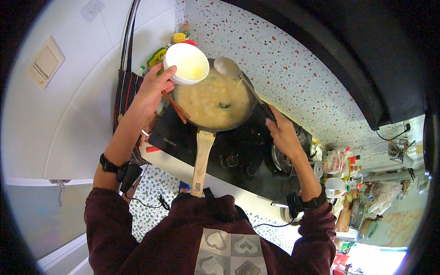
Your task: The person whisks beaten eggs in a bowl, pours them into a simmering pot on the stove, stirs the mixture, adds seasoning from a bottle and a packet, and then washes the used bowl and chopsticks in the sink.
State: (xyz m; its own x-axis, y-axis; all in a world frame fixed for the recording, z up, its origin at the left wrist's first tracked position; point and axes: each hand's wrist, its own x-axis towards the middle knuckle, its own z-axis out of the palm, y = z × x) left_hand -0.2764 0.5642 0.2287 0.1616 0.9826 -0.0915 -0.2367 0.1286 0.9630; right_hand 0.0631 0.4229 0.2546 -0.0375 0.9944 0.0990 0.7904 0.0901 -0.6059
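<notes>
My left hand (153, 84) grips a white bowl (189, 63) by its rim, tilted over the pan's far left edge. A little yellow residue clings inside the bowl. Reddish-brown chopsticks (177, 109) run from below this hand across the pan's left rim; whether the fingers hold them is unclear. In my right hand (282, 132) is the black handle of a metal ladle (227, 66), whose bowl is above the pan's far side. Cloudy yellowish soup (209, 99) with a dark green piece fills the dark pan. The pan's wooden handle (203, 161) points towards me.
Beneath the pan is a black glass cooktop (220, 151) with knobs. A glass lid (280, 158) lies on its right side. Bottles (343, 165) crowd the counter to the right. A black range hood (343, 51) overhangs the upper right. A striped apron (125, 96) hangs at left.
</notes>
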